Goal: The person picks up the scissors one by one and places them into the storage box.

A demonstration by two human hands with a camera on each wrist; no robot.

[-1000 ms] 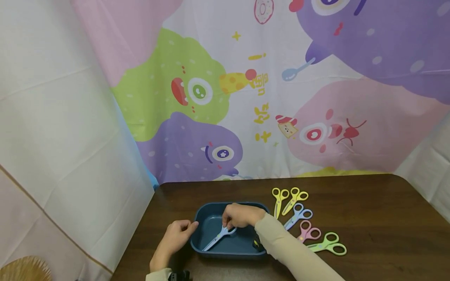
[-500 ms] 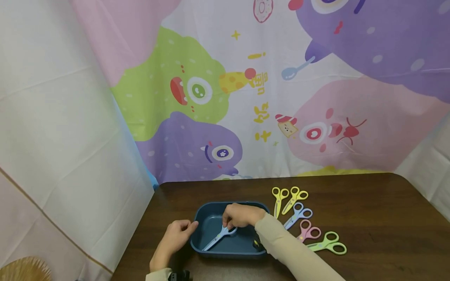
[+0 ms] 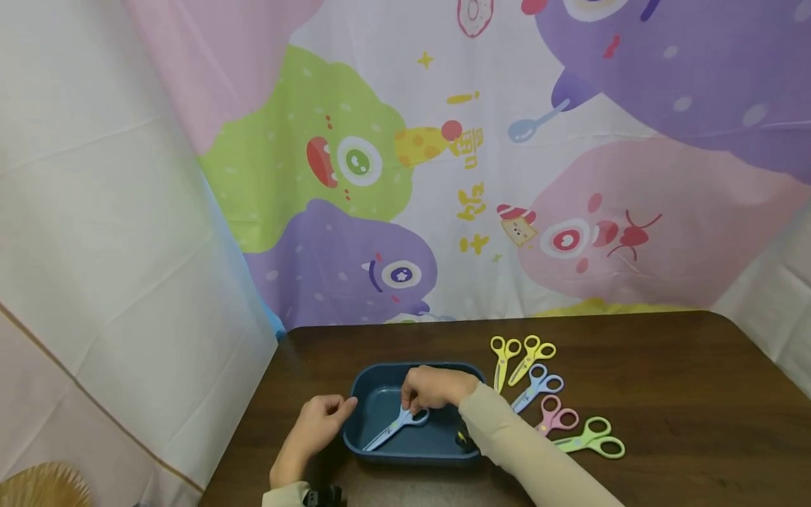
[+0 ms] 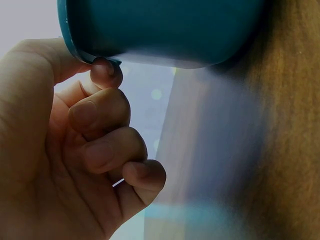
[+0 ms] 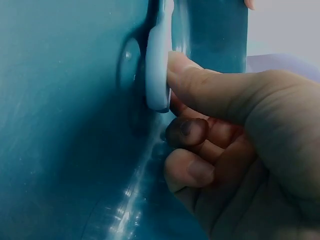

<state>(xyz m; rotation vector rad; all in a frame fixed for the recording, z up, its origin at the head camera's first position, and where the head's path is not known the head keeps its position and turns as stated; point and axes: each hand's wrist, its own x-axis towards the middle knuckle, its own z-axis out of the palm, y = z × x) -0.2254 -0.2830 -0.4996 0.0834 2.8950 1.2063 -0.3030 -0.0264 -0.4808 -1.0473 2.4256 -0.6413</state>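
Observation:
A dark teal-blue plastic tub stands on the table near its front. Inside lies a pair of light blue scissors, blades pointing to the front left. My right hand reaches into the tub and pinches one handle loop of the scissors. The right wrist view shows the thumb against the pale blue handle, the other fingers curled below it. At the tub's left end, my left hand pinches the rim. In the left wrist view its thumb is over the rim and the index fingertip under it.
Right of the tub lie two yellow scissors, another blue pair, a pink pair and a green pair, some partly behind the right sleeve. A printed cloth hangs behind the brown table.

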